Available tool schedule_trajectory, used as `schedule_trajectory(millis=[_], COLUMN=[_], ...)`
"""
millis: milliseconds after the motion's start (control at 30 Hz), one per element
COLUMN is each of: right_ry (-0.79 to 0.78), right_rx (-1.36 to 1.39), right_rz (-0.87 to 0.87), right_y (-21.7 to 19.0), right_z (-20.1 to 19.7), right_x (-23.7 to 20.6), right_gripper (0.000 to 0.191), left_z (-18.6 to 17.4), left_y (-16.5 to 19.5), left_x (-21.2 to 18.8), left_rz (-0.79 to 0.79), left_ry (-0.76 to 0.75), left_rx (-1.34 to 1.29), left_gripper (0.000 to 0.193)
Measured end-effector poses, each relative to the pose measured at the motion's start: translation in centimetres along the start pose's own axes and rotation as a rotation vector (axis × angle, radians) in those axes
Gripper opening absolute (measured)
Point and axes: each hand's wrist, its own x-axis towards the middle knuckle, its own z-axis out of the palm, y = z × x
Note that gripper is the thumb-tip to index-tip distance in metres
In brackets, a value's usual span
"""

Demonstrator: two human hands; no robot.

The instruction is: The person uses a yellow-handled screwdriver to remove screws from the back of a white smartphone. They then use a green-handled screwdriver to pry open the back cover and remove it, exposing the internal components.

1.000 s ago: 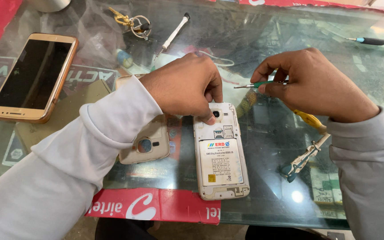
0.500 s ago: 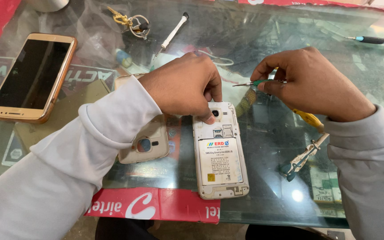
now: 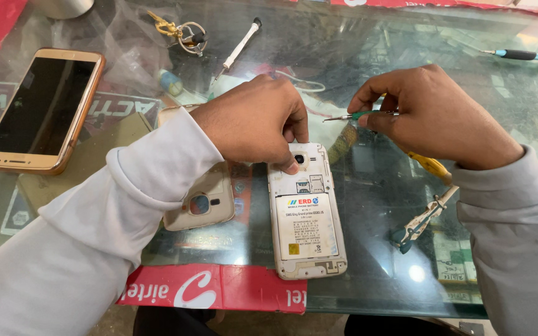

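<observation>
A white phone lies face down on the glass table with its back cover off and its battery showing. My left hand presses its fingertips on the phone's top end, beside the camera lens. My right hand hovers just to the right and above, pinching thin green-handled tweezers whose tip points left towards my left hand. The removed beige back cover rests left of the phone, partly under my left sleeve.
A gold phone lies screen up at far left. A white screwdriver and a key ring sit at the back. A teal screwdriver lies far right. A yellow-handled tool and another small tool lie right of the phone.
My right hand has shifted the tweezers slightly; their tip now points more level to the left. My left hand stays on the phone's top.
</observation>
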Motion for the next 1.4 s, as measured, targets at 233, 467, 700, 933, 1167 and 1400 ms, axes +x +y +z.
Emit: schedule_trajectory(millis=[233,467,700,933,1167,1400], right_ry=[-0.073,-0.180,-0.204,-0.172,-0.253,-0.232], right_rx=[0.094,0.165,0.047,0.067,0.091,0.038], right_rz=[0.073,-0.029,0.031,-0.017,0.023,0.042], right_y=[-0.7,-0.9,-1.1,-0.9,-1.9,-2.1], right_z=[-0.9,-1.3,-0.7,-0.8,-1.2,-1.2], right_x=[-0.5,-0.7,-0.7,-0.6,-1.0,-0.9], right_gripper=[0.020,0.017,0.023,0.025,0.026,0.025], left_z=[0.1,0.0,0.1,0.5,1.2,1.1], left_y=[-0.2,-0.2,-0.2,-0.2,0.1,0.1], left_x=[-0.1,0.0,0.0,0.0,0.3,0.4], left_rz=[0.021,0.022,0.033,0.083,0.004,0.020], left_ry=[0.001,0.003,0.012,0.107,0.114,0.112], left_rx=[0.017,0.022,0.034,0.038,0.061,0.068], left_gripper=[0.034,0.036,0.038,0.039,0.029,0.028])
